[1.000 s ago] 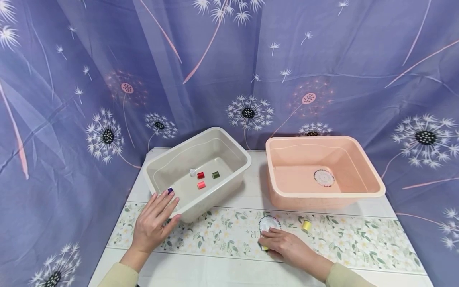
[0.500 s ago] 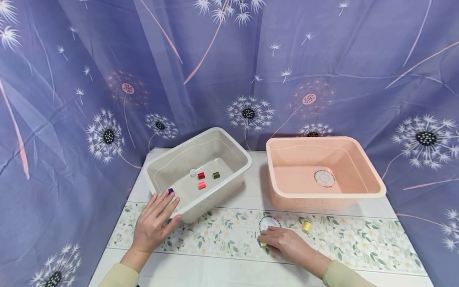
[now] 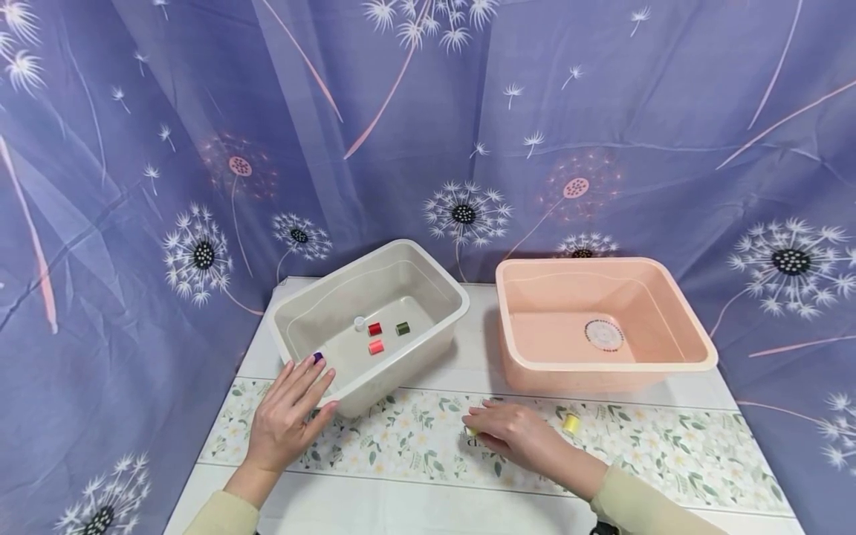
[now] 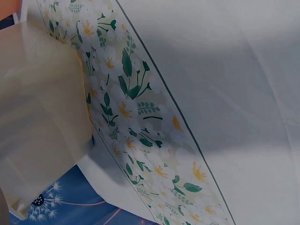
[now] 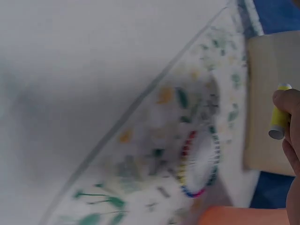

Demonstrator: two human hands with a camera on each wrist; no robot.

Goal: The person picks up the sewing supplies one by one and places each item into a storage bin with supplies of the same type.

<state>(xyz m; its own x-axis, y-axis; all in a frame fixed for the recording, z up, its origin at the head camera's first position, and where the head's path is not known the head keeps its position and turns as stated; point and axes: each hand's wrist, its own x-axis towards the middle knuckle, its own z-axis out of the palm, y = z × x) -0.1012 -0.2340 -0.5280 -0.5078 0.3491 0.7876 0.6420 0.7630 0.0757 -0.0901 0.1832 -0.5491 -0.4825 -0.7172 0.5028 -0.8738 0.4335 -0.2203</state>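
Observation:
My right hand (image 3: 521,438) pinches a yellow spool of thread (image 5: 280,115) between thumb and finger, raised over the table; in the head view only a bit of it shows at the fingertips. Below this hand lies a round wheel of coloured pins (image 5: 200,159), seen in the right wrist view and hidden in the head view. A second yellow spool (image 3: 571,423) stands right of the hand. My left hand (image 3: 284,423) rests with extended fingers on the near left rim of the grey basin (image 3: 381,379). Inside are purple (image 3: 318,358), red (image 3: 374,328), pink (image 3: 376,347), green (image 3: 402,328) and white (image 3: 360,323) spools.
At the right stands a pink basin (image 3: 605,377) with another pin wheel (image 3: 604,335) on its floor. A floral strip (image 3: 408,438) runs across the white table (image 3: 374,505). Behind hangs a blue-purple dandelion curtain (image 3: 374,96).
My right hand has lifted the yellow spool and moved left and away from me, now covering the table's pin wheel in the head view. The left hand stays put.

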